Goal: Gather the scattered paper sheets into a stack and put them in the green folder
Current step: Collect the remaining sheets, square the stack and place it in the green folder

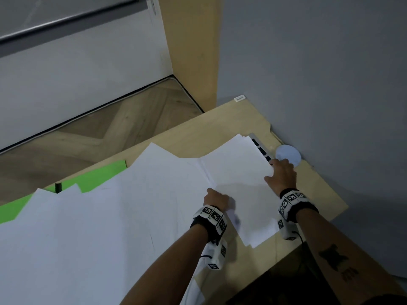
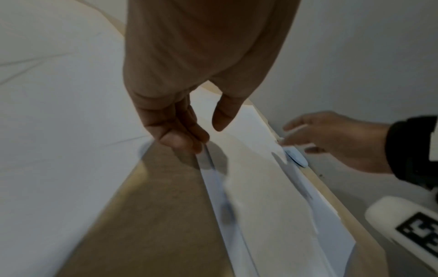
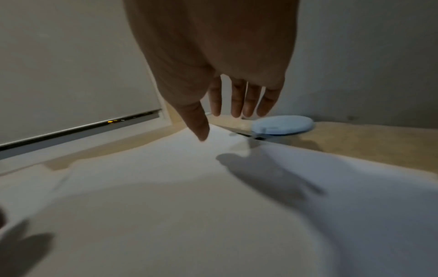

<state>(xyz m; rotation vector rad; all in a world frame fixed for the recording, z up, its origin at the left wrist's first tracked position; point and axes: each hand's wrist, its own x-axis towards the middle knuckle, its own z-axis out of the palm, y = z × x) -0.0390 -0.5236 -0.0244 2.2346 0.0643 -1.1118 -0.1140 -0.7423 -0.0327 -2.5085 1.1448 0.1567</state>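
Several white paper sheets (image 1: 110, 216) lie spread over the wooden desk (image 1: 319, 194). They cover most of the green folder (image 1: 97, 178) at the left. A small pile of sheets (image 1: 240, 190) lies at the right, between my hands. My left hand (image 1: 212, 193) is at the pile's left edge; in the left wrist view its fingertips (image 2: 196, 148) touch that edge, fingers straight, thumb apart. My right hand (image 1: 276, 170) is at the pile's far right edge. Its thumb (image 3: 201, 129) hovers over the paper (image 3: 166, 187) and its straight fingers reach past the edge. Neither hand holds anything.
A light blue round disc (image 1: 288, 155) lies by the wall beyond my right hand. A silver strip with black slots (image 1: 259, 145) sticks out from under the pile. The grey wall (image 1: 319, 73) closes the right side. The desk's edge drops to a wooden floor (image 1: 110, 128) at the left.
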